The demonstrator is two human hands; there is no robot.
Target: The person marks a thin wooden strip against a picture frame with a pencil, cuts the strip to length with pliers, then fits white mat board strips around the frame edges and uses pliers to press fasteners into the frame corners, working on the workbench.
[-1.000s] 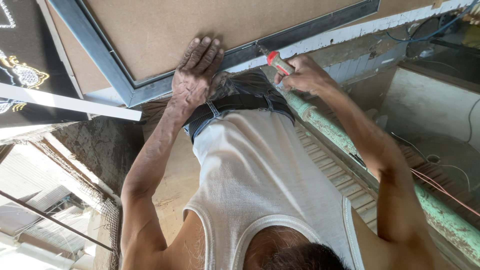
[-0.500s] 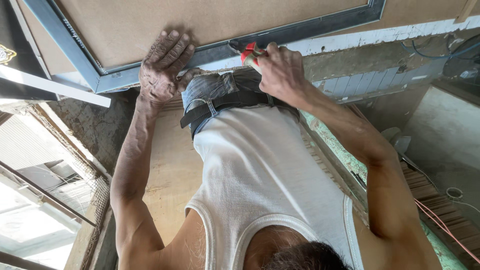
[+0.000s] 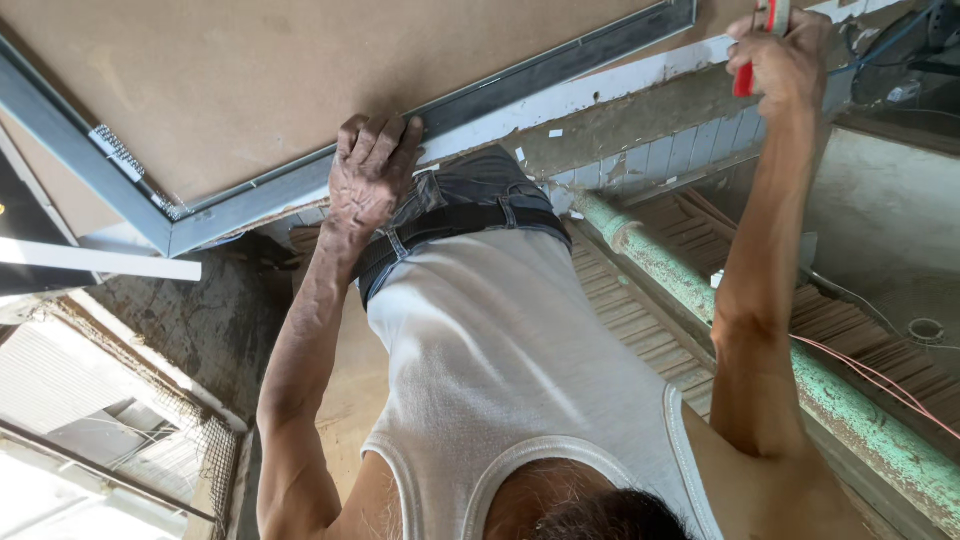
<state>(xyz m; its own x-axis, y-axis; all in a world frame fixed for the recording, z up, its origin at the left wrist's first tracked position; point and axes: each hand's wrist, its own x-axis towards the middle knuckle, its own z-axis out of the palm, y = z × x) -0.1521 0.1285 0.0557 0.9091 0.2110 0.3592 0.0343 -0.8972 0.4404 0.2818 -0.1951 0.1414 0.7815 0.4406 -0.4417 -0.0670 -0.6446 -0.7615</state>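
The left hand [image 3: 372,180] lies open, fingers flat on the grey metal frame [image 3: 560,68] bordering the brown fibreboard panel [image 3: 300,80]. The right hand [image 3: 780,55] is closed around a red-handled tool [image 3: 745,80] near the frame's far corner, above the green pipe [image 3: 700,290].

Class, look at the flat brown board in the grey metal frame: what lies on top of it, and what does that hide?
The left hand rests on the grey metal frame at the brown board's edge. The frame under the palm is hidden.

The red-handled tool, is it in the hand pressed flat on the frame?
No, the red-handled tool is in the right hand; the left hand lies flat.
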